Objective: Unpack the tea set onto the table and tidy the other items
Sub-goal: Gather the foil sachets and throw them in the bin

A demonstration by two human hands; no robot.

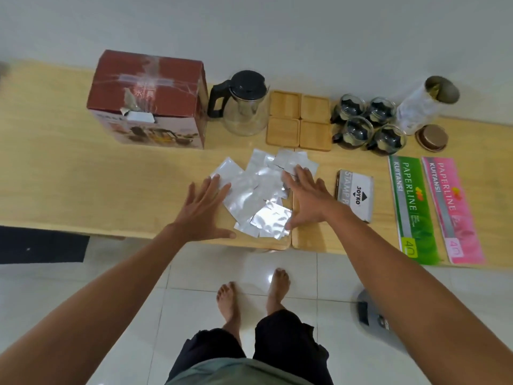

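Several silver foil pouches (256, 194) lie scattered at the front middle of the wooden table (83, 190). My left hand (204, 211) rests flat at the pile's left edge, fingers spread. Spread the same way, my right hand (305, 197) lies on the pile's right side. Behind them stand the tea set pieces: a glass teapot (244, 107) with a black lid and handle, several square wooden coasters (299, 123), and several small glass cups (366, 123). The red tea set box (147, 101) stands closed at the back left.
A Joyko stamp pad box (355, 194) lies right of the pouches. A green receipt book (412, 207) and a pink one (451, 205) lie farther right. A clear jar (424, 102) lies on its side at the back right, its lid (431, 137) beside it. Tiled floor lies below.
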